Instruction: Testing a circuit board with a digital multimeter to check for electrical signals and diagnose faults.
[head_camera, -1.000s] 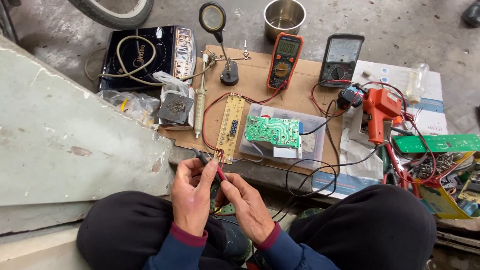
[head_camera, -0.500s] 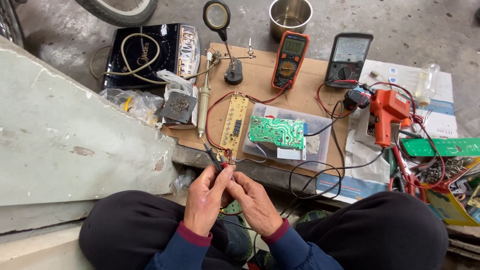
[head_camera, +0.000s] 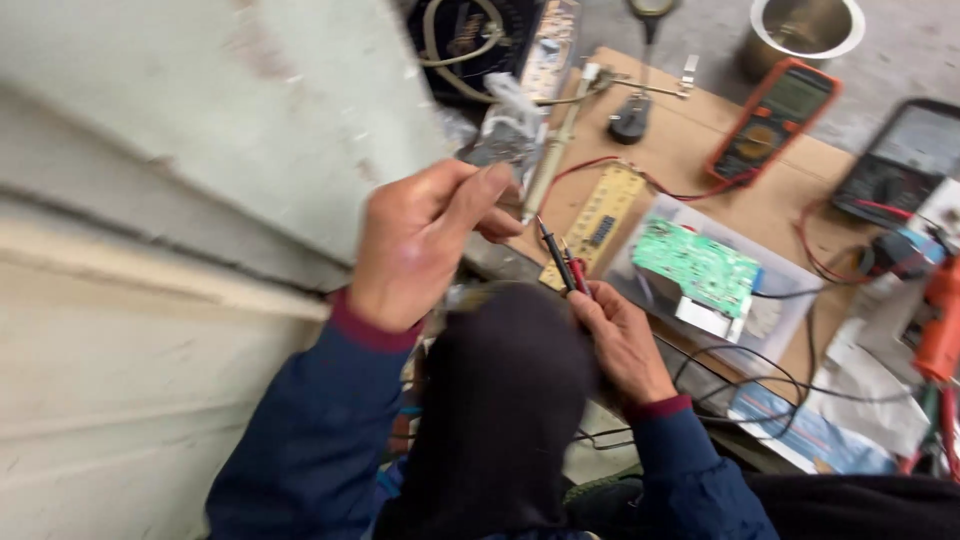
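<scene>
Your right hand (head_camera: 622, 338) pinches two thin meter probes, one black and one red (head_camera: 560, 262), near their rear grips, fingers closed narrow around both shafts; the tips point up and away from you, over the near edge of the brown cardboard work mat (head_camera: 700, 180)

Your left hand (head_camera: 425, 240) is raised just left of the probe tips, thumb and forefinger drawn together; whether they hold anything, you cannot tell, as the motion blur hides it

Handling, as a judgement: the probes are light, stiff, plastic-bodied, with sharp metal points; the leads trailing back will tug, so take hold on the ribbed plastic barrels, not the bare tips

Just beyond the tips lies the long yellow circuit strip (head_camera: 598, 222), and beside it the green circuit board on its clear plastic tray (head_camera: 697, 266); both look thin and fragile, best taken by the edges

The orange multimeter (head_camera: 772, 118) lies farther up the mat, well apart from your hands; a dark meter (head_camera: 900, 155) lies to its right, a steel cup (head_camera: 805, 30) above
</scene>
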